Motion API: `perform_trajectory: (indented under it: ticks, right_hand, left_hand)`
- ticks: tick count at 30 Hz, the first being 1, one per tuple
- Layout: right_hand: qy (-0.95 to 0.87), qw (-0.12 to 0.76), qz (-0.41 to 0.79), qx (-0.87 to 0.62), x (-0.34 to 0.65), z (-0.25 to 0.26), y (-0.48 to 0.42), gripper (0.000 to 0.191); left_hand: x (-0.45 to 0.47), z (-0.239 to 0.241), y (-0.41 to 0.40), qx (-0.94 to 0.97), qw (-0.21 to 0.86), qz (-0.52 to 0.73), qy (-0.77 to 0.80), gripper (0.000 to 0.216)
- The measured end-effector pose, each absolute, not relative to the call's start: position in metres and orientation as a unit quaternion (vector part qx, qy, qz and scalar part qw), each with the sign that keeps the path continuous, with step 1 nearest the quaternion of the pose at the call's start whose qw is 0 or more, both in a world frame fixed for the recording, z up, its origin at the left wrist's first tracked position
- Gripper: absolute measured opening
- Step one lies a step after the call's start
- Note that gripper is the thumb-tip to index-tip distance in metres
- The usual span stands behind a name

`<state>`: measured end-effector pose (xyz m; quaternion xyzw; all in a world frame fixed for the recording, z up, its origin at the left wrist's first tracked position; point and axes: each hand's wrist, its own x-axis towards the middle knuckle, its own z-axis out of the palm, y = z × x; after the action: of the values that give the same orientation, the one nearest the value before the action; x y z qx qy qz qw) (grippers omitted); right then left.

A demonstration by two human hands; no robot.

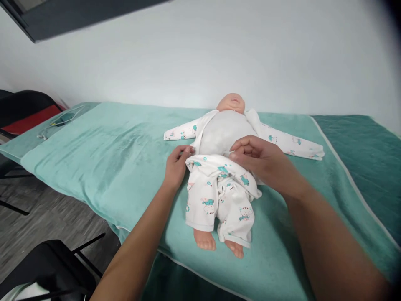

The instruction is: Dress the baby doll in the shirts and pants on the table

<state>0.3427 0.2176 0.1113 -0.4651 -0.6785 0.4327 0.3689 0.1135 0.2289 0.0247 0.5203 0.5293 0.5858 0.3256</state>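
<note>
A baby doll (231,103) lies on its back, head toward the wall and feet toward me. It has on a white printed jacket (184,130), spread open with both sleeves stretched out, over a pale grey-white torso. White printed baby trousers (203,202) cover its legs, with the waist part bunched and folded over; both bare feet stick out below. My left hand (176,164) is closed at the left edge of the waistband, close to the jacket's hem. Across the belly, my right hand (265,159) pinches the upper edge of the waistband.
Under the doll is a light green blanket (109,154), spread over a bed with a darker green cover (354,142) at the right. A white wall (200,54) stands behind. Black chairs (50,267) are at the left, and a thin cord (62,119) lies at the far left end.
</note>
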Motion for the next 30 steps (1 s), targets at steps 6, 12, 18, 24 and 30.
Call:
perform_trajectory:
  ticks: [6,12,18,24,30]
  right_hand:
    - [-0.652,0.473,0.191,-0.56,0.351,0.098,0.235,0.015]
    - [-0.624,0.43,0.024,-0.652,0.39,0.058,0.276,0.04]
    - [-0.544,0.358,0.108,-0.751,0.419,0.043,0.287,0.033]
    - [-0.564,0.298,0.169,-0.752,0.406,0.052,0.279,0.026]
    - [-0.516,0.408,0.238,-0.714,0.397,0.06,0.274,0.026]
  left_hand:
    - [0.112,0.015,0.247,0.517,0.314,0.553,0.573,0.04]
    - [0.11,0.016,0.278,0.542,0.311,0.527,0.575,0.036]
    - [0.109,0.018,0.313,0.578,0.259,0.447,0.632,0.03]
    - [0.105,0.022,0.319,0.592,0.374,0.429,0.571,0.023]
    - [0.103,0.021,0.318,0.503,0.419,0.555,0.514,0.019]
